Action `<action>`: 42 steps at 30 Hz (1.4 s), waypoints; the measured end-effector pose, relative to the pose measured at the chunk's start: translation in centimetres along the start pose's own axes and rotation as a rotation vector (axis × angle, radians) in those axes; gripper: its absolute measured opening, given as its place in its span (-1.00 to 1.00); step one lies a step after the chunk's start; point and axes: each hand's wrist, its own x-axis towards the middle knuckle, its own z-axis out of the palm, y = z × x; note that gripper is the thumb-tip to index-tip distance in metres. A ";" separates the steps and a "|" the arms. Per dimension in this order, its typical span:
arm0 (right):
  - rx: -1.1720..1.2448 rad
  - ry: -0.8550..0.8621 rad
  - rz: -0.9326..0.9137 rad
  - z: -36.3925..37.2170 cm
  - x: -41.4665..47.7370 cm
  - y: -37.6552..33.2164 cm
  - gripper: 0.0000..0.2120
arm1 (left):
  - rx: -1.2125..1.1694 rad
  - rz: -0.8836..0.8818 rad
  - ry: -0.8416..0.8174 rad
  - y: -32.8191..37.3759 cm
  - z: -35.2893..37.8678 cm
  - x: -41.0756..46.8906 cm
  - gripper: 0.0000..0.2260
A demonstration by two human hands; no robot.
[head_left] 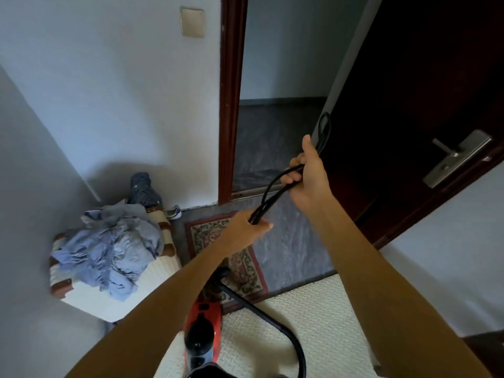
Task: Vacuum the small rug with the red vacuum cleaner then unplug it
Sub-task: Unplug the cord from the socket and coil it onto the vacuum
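**Btm edge, nearest:** red plastic vacuum cleaner w/ black top fittings stands on cream embossed floor mat. Lower end cut off by the frame; left forearm crosses its front. Thick black hose leaves the front of the unit, curves right and down, and exits at btm edge. Far end not seen.

**Next out:** small patterned rug, red border and floral centre, lies on grey marbled floor, near edge at the mat. Approx. half hidden behind left arm and vacuum front.

**Left side:** white ribbed suitcase w/ brown corner guards sits by the wall. Crumpled blue-grey clothes are heaped on top, so the lid is mostly covered.

**Above rug, mid-air:** left hand is clenched round several strands of thin black power cord; its fingers are mostly out of sight. Right hand is higher and further out, fingers curled round the same cord, w/ a loop standing up past the thumb. That loop is hard to trace against the dark door. Plug, cord ends and link to vacuum: cannot tell.

**Far:** dark red-brown wooden door frame; open dark wooden door w/ steel lever handle, cut by right edge. Beige switch plate high on the white wall. Dark bundle behind the suitcase is too blurred to identify.
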 end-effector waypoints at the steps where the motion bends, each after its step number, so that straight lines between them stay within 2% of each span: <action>1: 0.035 -0.010 0.021 -1.3 0.1 -0.3 -0.56 | 0.035 -0.007 -0.012 0.0 0.4 -0.2 -0.77; 3: 0.121 -0.025 0.053 -4.0 0.6 -0.7 -0.54 | 0.144 -0.016 -0.025 0.1 1.2 -0.6 -0.76; 7: 0.310 -0.008 0.154 -10.0 2.0 -0.6 -0.55 | 0.353 -0.035 0.061 -0.7 2.6 -1.5 -0.82; 10: 0.356 0.080 0.236 -13.4 2.7 1.0 -0.58 | 0.527 -0.016 0.100 -0.8 3.6 -2.3 -0.82; 13: 0.104 0.185 0.481 -16.2 2.6 4.2 -0.57 | 0.681 -0.058 0.094 -1.0 3.5 -2.8 -0.80; 15: -0.109 0.144 0.721 -17.7 2.0 6.7 -0.42 | 0.811 -0.173 0.040 -1.5 2.8 -2.9 -0.84; 17: -0.313 0.061 0.819 -18.0 0.8 9.6 -0.40 | 0.972 -0.278 -0.041 -1.6 1.9 -3.1 -0.86; 18: -0.405 0.007 0.782 -17.3 -0.2 10.6 -0.48 | 1.033 -0.316 -0.092 -1.5 1.5 -3.2 -0.85; 19: -0.547 -0.044 0.653 -16.4 -1.0 11.7 -0.63 | 1.074 -0.340 -0.127 -1.6 1.0 -3.3 -0.83; 20: -0.733 -0.134 0.436 -15.5 -1.6 12.7 -0.75 | 1.101 -0.362 -0.149 -1.5 0.8 -3.5 -0.81; 21: -0.985 -0.238 0.147 -14.5 -1.9 13.5 -0.67 | 1.132 -0.370 -0.170 -1.6 0.5 -3.5 -0.80; 22: -1.207 -0.387 -0.119 -13.3 -2.0 14.5 -0.46 | 1.168 -0.367 -0.201 -1.5 0.4 -3.6 -0.81; 23: -1.359 -0.535 -0.297 -12.1 -2.1 15.6 -0.31 | 1.199 -0.352 -0.245 -1.5 0.2 -3.5 -0.84; 24: -1.429 -0.632 -0.362 -10.7 -2.4 16.4 -0.24 | 1.216 -0.345 -0.285 -1.3 0.1 -3.4 -0.86; 25: -1.443 -0.657 -0.345 -9.5 -2.7 17.1 -0.25 | 1.219 -0.326 -0.311 -1.3 -0.1 -3.3 -0.88; 28: -1.318 -0.533 -0.274 -7.4 -2.2 19.0 -0.57 | 1.089 -0.259 -0.352 -1.3 -1.9 -3.0 -0.87; 30: -1.207 -0.485 -0.209 -6.7 -1.9 19.2 -0.70 | 0.912 -0.183 -0.347 -1.6 -3.9 -2.9 -0.85; 33: -1.070 -0.531 -0.113 -4.7 -2.1 19.8 -0.72 | 0.636 -0.184 -0.249 -2.6 -6.8 -2.6 -0.80; 36: -0.943 -0.519 0.015 -2.3 -1.4 21.5 -0.78 | 0.372 -0.267 -0.046 -4.3 -7.4 -1.7 -0.87; 38: -0.924 -0.504 0.113 -1.3 -0.1 22.8 -0.83 | 0.229 -0.339 0.109 -5.3 -7.6 -1.0 -0.89; 39: -0.928 -0.511 0.141 -0.9 0.4 23.5 -0.75 | 0.150 -0.387 0.162 -5.6 -7.9 -0.6 -0.90; 40: -0.934 -0.500 0.175 -0.6 0.7 24.3 -0.71 | 0.073 -0.443 0.202 -5.8 -8.2 -0.3 -0.91; 42: -0.926 -0.403 0.198 0.1 1.1 25.8 -0.76 | 0.047 -0.494 0.241 -5.9 -9.0 0.3 -0.89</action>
